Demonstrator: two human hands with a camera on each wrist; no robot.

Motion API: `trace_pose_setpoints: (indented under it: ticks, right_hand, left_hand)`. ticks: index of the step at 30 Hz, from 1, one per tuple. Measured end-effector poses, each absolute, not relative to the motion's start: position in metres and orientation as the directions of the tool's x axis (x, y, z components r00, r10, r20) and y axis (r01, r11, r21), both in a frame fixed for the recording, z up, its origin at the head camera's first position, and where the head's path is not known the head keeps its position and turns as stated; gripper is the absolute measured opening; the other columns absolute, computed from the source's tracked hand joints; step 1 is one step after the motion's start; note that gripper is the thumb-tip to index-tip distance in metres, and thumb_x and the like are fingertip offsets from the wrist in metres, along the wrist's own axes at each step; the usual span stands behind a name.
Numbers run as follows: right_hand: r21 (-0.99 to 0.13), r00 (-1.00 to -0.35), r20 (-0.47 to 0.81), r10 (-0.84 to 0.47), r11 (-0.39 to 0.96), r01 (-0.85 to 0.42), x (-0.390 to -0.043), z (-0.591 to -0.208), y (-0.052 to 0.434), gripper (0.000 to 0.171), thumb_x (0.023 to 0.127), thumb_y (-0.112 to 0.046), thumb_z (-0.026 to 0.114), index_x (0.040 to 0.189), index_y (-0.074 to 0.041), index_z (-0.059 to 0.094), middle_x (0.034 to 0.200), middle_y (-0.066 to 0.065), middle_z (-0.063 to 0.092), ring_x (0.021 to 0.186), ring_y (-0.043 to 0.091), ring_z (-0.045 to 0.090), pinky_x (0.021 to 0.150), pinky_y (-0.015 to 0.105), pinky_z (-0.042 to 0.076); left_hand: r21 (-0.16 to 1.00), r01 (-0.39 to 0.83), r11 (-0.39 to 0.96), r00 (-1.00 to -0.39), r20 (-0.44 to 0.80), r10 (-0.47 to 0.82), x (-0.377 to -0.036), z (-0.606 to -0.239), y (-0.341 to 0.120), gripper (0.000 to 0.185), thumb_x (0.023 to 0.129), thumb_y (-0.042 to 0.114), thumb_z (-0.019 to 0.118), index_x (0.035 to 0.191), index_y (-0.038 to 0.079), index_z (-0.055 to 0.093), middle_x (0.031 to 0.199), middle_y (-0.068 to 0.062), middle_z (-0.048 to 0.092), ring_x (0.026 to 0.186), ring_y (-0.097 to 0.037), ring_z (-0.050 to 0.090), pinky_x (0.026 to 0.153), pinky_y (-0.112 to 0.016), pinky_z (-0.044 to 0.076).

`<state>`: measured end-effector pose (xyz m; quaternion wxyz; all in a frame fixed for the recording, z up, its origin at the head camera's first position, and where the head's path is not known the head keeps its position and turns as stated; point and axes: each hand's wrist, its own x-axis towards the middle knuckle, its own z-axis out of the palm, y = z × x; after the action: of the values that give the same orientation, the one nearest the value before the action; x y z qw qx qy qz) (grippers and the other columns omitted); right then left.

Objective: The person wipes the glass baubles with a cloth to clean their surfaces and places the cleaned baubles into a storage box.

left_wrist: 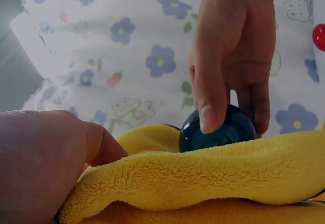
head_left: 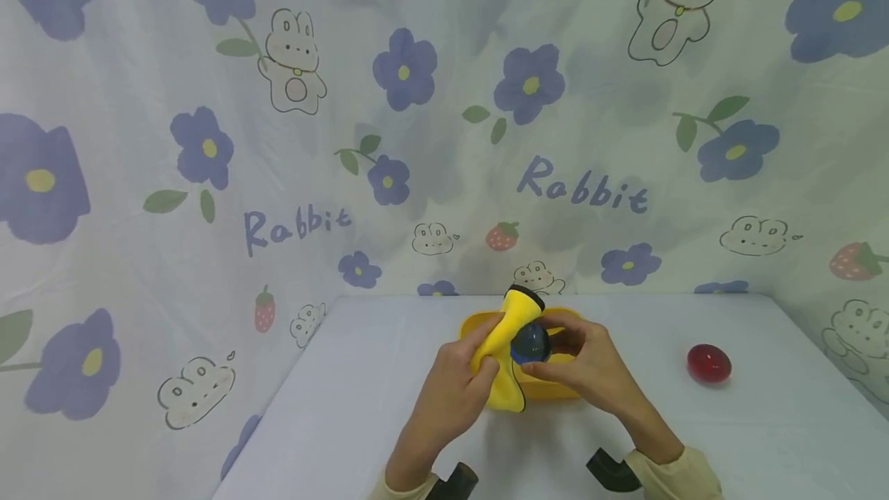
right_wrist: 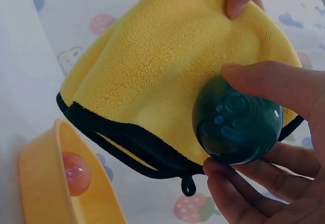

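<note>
Left to right: your left hand (head_left: 454, 376) gripped a bunched yellow microfibre cloth (head_left: 503, 346), fingers curled round its folds so the free flap stood against the ball. Your right hand (head_left: 586, 365) pinched a dark blue-green glossy ball (head_left: 531, 343) between thumb and fingertips, pressing it to the cloth above a yellow tray (head_left: 566, 392); a pink ball (right_wrist: 76, 172) lay in that tray. A red ball (head_left: 709, 363) sat well apart on the white table (head_left: 764, 438).
</note>
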<state>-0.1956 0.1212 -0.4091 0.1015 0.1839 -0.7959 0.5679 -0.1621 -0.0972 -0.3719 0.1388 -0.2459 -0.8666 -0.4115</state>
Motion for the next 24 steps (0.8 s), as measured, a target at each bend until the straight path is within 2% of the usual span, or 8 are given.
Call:
trace_pose_setpoints:
  ticks: [7,12,18,24]
  right_hand:
    - [-0.864,-0.916,0.341,-0.211,0.312,-0.394,-0.192,-0.407,0.119,0.051,0.071,-0.027,0.094,0.115,-0.011,0.072,0.109,0.008,0.075,0.089,0.017,0.074,0.082,0.022,0.059]
    - [-0.855,-0.905,0.351,-0.242,0.312,-0.415,-0.189,-0.406,0.117,0.053,0.071,-0.027,0.094,0.116,-0.012,0.073,0.109,0.005,0.075,0.089,0.014,0.074,0.084,0.022,0.059]
    - [-0.844,-0.888,0.382,-0.258,0.294,-0.449,-0.187,-0.406,0.117,0.055,0.072,-0.024,0.093,0.121,-0.010,0.073,0.113,0.005,0.075,0.091,0.013,0.073,0.087,0.022,0.058]
    - [-0.847,-0.868,0.418,-0.268,0.231,-0.479,-0.187,-0.408,0.119,0.055,0.073,-0.020,0.092,0.123,-0.010,0.072,0.115,0.008,0.075,0.093,0.013,0.074,0.088,0.024,0.059]
  left_hand:
    - [0.627,0.552,0.549,-0.833,0.440,0.335,-0.165,-0.374,-0.097,0.052,0.095,0.005,0.050,0.146,0.012,0.057,0.103,-0.005,0.070,0.065,-0.003,0.050,0.062,-0.020,0.051]
    - [0.611,0.571,0.548,-0.821,0.444,0.360,-0.169,-0.375,-0.099,0.051,0.096,0.005,0.050,0.146,0.011,0.058,0.111,-0.006,0.072,0.066,-0.002,0.049,0.065,-0.019,0.051]
    - [0.629,0.564,0.536,-0.826,0.421,0.376,-0.172,-0.376,-0.101,0.051,0.097,0.006,0.049,0.146,0.011,0.057,0.108,-0.005,0.071,0.066,-0.003,0.051,0.067,-0.020,0.052]
    - [0.666,0.529,0.526,-0.847,0.369,0.384,-0.173,-0.375,-0.104,0.051,0.098,0.007,0.047,0.148,0.012,0.056,0.099,-0.005,0.068,0.062,-0.002,0.052,0.063,-0.021,0.052]
